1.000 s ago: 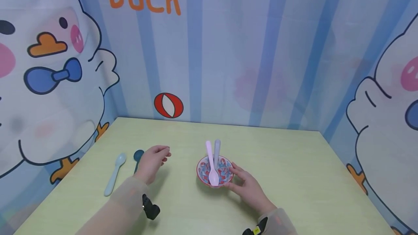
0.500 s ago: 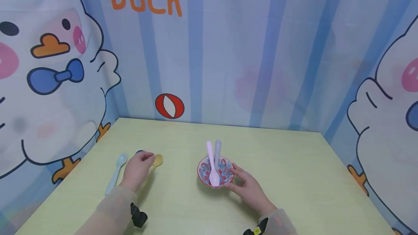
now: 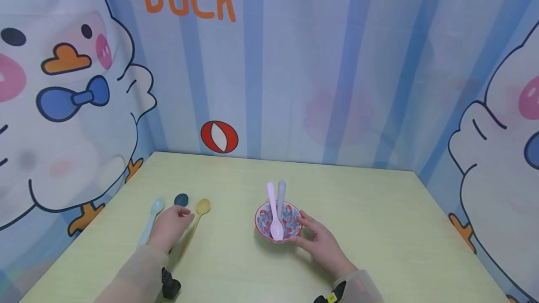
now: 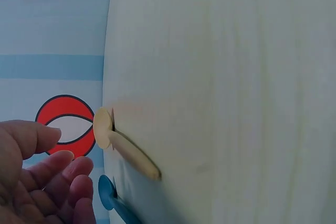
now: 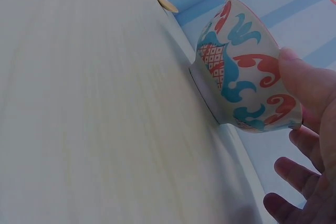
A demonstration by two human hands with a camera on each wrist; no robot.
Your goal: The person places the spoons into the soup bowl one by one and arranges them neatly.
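A red-and-blue patterned bowl stands on the table, with a pink spoon and a lilac spoon leaning in it. My right hand grips the bowl's right rim between thumb and finger; the right wrist view shows the thumb on its outer wall. My left hand hovers over the dark blue spoon, hiding most of its handle. Its fingers are loosely bent, and in the left wrist view nothing lies between thumb and fingertips. To its right lies a yellow spoon, to its left a light blue spoon.
The pale yellow-green table meets a blue striped backdrop at its back edge. Printed duck figures cover both side cloths. A small black camera sits on each wrist.
My left hand has moved left and toward me, uncovering the yellow spoon and the dark blue spoon's bowl while covering part of the light blue spoon. My right hand stays on the patterned bowl.
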